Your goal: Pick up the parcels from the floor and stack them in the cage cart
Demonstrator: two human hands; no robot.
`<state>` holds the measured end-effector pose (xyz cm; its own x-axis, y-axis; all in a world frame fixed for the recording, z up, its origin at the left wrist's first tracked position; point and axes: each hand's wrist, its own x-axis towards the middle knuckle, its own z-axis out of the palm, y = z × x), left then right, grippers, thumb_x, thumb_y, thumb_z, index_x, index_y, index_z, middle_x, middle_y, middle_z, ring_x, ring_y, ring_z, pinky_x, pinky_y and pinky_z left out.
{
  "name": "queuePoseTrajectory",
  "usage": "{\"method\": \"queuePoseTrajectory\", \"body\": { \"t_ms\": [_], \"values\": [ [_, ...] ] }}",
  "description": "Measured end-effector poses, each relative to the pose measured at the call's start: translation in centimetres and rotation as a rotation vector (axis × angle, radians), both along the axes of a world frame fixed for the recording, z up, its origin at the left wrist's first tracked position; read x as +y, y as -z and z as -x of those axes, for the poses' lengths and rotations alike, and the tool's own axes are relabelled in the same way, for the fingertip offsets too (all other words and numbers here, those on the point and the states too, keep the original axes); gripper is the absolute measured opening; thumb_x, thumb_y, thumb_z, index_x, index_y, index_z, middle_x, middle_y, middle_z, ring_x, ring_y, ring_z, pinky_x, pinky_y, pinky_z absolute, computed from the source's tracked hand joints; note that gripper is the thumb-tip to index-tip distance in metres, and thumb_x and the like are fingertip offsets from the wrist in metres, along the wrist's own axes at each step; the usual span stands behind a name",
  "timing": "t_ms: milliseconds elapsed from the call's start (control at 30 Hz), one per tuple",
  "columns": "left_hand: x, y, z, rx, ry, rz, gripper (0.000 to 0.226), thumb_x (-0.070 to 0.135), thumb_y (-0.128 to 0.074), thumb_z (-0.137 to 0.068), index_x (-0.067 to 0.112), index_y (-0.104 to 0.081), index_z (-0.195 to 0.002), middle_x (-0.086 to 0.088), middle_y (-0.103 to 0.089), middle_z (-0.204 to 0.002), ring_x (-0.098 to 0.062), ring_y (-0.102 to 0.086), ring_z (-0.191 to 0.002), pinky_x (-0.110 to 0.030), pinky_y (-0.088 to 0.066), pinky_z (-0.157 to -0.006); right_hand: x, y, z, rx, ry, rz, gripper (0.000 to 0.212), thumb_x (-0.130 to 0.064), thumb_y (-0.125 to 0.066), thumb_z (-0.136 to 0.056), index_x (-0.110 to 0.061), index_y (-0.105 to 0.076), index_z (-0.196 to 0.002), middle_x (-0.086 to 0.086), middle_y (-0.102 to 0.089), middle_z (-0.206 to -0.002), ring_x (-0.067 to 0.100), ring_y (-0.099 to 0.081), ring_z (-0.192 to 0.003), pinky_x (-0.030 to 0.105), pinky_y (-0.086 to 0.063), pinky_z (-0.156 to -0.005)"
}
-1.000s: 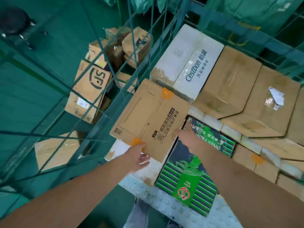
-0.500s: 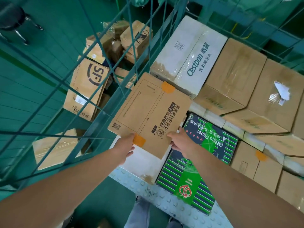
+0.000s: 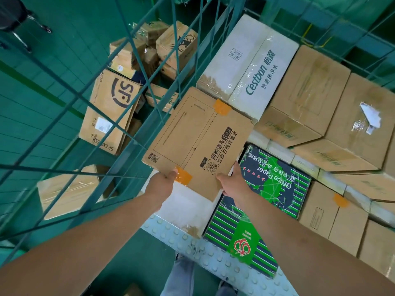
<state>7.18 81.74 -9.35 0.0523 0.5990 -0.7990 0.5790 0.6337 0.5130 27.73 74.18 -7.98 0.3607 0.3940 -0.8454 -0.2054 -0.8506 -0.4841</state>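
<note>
Flat brown parcel being seated inside cage cart at 9 o'clock — left hand and right hand gripping its near edge; floor parcels waiting at 10 o'clock — task seemingly well underway.

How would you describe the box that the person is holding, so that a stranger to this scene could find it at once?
Start at the teal wire cage cart and its white Cestbon carton. Just in front lies a flat brown cardboard box, gripped at its near edge by the left hand and right hand. Only it bears orange tape tabs and black Chinese print.
</note>
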Motion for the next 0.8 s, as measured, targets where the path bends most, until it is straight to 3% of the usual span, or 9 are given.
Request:
{"method": "queuePoseTrajectory", "body": {
  "t_ms": [200, 300, 600, 667, 700, 733, 800],
  "values": [
    [-0.2, 0.7, -0.2, 0.012, 0.014, 0.008, 0.043, 0.052, -0.046, -0.104, 0.016, -0.056, -0.123, -0.001, -0.063, -0.103, -0.025, -0.062, -0.103, -0.05, -0.051, -0.102, -0.7, -0.1, 0.2, -0.044, -0.098, 0.008, 0.08, -0.038, -0.06, -0.103, -0.043, -0.006, -0.162, -0.002, -0.062, -0.132, 0.03, -0.064, -0.119, 0.047, -0.049, -0.108],
    [0.1, 0.2, -0.1, 0.032, 0.006, 0.12, 0.049, 0.057, -0.046, -0.101, 0.018, -0.053, -0.13, -0.003, -0.064, -0.116, -0.026, -0.062, -0.11, -0.048, -0.049, -0.106, -1.1, -0.1, 0.5, -0.047, -0.05, 0.068, 0.09, -0.05, -0.063, -0.097, -0.036, -0.005, -0.164, 0.004, -0.051, -0.151, 0.033, -0.057, -0.131, 0.052, -0.044, -0.114],
    [-3.6, -6.7, 1.1, 0.061, 0.103, 0.166, 0.042, 0.056, -0.051, -0.099, 0.017, -0.049, -0.115, -0.008, -0.06, -0.119, -0.029, -0.059, -0.121, -0.043, -0.047, -0.105, -4.4, -7.7, 3.4, -0.015, -0.189, 0.053, 0.083, -0.042, -0.058, -0.1, -0.023, -0.008, -0.164, 0.015, -0.041, -0.156, 0.032, -0.054, -0.134, 0.049, -0.044, -0.114],
    [-5.9, -10.3, 1.3, 0.055, 0.109, 0.137, 0.041, 0.055, -0.05, -0.1, 0.018, -0.049, -0.116, -0.012, -0.061, -0.129, -0.031, -0.057, -0.126, -0.042, -0.047, -0.104, -6.2, -11.3, 4.2, -0.02, -0.235, 0.012, 0.074, -0.039, -0.058, -0.101, -0.018, -0.019, -0.161, 0.016, -0.049, -0.148, 0.031, -0.058, -0.126, 0.043, -0.051, -0.106],
    [-6.7, -12.0, 1.4, 0.051, 0.108, 0.121, 0.04, 0.054, -0.051, -0.1, 0.017, -0.049, -0.116, -0.013, -0.061, -0.134, -0.03, -0.058, -0.125, -0.041, -0.048, -0.103, -7.0, -13.2, 4.8, -0.014, -0.253, -0.001, 0.068, -0.037, -0.058, -0.103, -0.017, -0.024, -0.158, 0.015, -0.054, -0.141, 0.027, -0.061, -0.116, 0.036, -0.055, -0.095],
    [-8.2, -14.7, 1.6, 0.044, 0.101, 0.101, 0.038, 0.052, -0.051, -0.101, 0.017, -0.05, -0.117, -0.012, -0.061, -0.135, -0.028, -0.059, -0.123, -0.041, -0.049, -0.103, -8.3, -16.1, 5.5, 0.008, -0.274, -0.017, 0.062, -0.036, -0.056, -0.104, -0.019, -0.027, -0.155, 0.015, -0.058, -0.135, 0.024, -0.062, -0.105, 0.031, -0.053, -0.084],
    [-10.5, -19.4, 1.9, 0.031, 0.098, 0.08, 0.037, 0.049, -0.051, -0.103, 0.017, -0.053, -0.121, -0.006, -0.063, -0.133, -0.024, -0.061, -0.119, -0.042, -0.051, -0.105, -10.3, -20.2, 7.0, 0.043, -0.325, -0.043, 0.061, -0.039, -0.055, -0.103, -0.021, -0.028, -0.155, 0.016, -0.059, -0.135, 0.02, -0.061, -0.094, 0.031, -0.047, -0.077]
  ]
}}
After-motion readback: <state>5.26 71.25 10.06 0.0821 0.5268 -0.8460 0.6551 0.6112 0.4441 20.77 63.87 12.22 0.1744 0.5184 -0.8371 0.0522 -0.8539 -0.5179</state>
